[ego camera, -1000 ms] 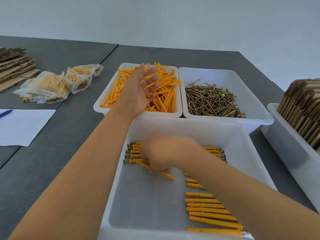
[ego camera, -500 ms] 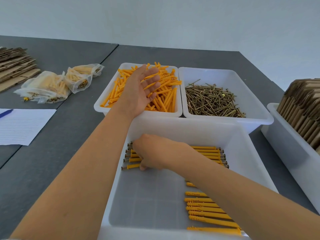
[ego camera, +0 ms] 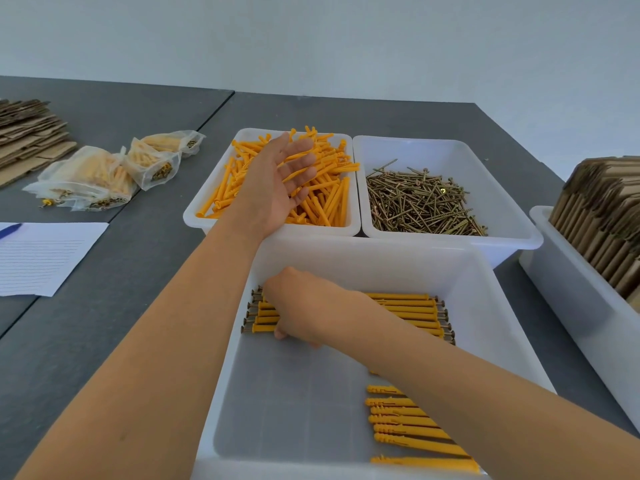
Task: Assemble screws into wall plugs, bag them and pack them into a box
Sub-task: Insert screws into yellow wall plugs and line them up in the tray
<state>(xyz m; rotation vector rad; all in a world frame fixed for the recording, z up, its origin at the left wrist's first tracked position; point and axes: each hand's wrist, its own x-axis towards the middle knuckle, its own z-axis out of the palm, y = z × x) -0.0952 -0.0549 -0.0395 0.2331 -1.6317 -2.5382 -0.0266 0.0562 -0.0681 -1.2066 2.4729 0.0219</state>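
Right hand (ego camera: 304, 306): shifted leftward along rear row of assembled plugs (ego camera: 405, 308), fingers curled, grip unconfirmed; long axes lay left-right. Left hand (ego camera: 280, 183): held open-fingered above loose plugs (ego camera: 329, 199).

Matt orange plastic plugs (ego camera: 322, 192), brassy metal screws (ego camera: 419, 202), glossy white plastic bins (ego camera: 450, 258).

Bright even light, soft shadows, wide-angle edge distortion.
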